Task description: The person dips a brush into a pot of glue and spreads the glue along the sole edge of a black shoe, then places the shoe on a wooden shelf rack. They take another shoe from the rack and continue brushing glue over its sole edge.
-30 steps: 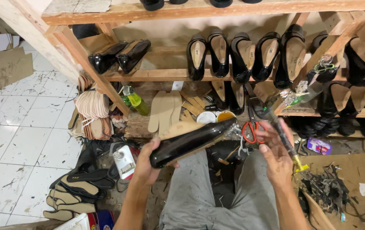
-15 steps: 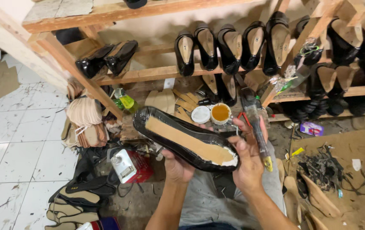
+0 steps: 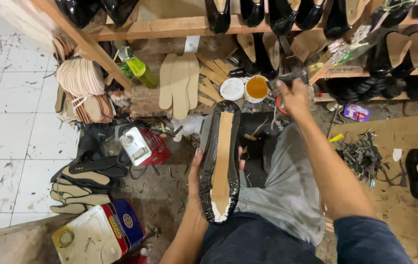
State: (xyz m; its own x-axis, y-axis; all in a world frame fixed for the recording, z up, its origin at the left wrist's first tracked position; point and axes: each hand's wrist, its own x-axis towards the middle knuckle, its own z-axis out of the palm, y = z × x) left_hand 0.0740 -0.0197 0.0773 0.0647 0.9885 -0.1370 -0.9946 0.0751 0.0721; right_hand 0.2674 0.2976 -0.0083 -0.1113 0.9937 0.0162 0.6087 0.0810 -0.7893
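Observation:
My left hand [image 3: 195, 172] grips a black glossy shoe [image 3: 220, 161] turned bottom up, its tan insole board facing me and its toe pointing away. The shoe rests above my lap. My right hand [image 3: 293, 96] is stretched forward and closed around a dark tool handle, right beside an open tin of amber glue [image 3: 257, 88]. A white lid [image 3: 232, 89] lies just left of the tin.
A wooden rack [image 3: 170, 27] holds rows of black shoes. Tan insoles [image 3: 179, 83] and a stack of soles [image 3: 79, 80] lie at the left, with a small metal can [image 3: 140, 144], a square tin [image 3: 99, 234] and black scraps [image 3: 360, 154] on the floor.
The shoe turned from lying across to pointing away from me, held by my left hand alone. My right hand left the shoe and reached forward to the glue tin.

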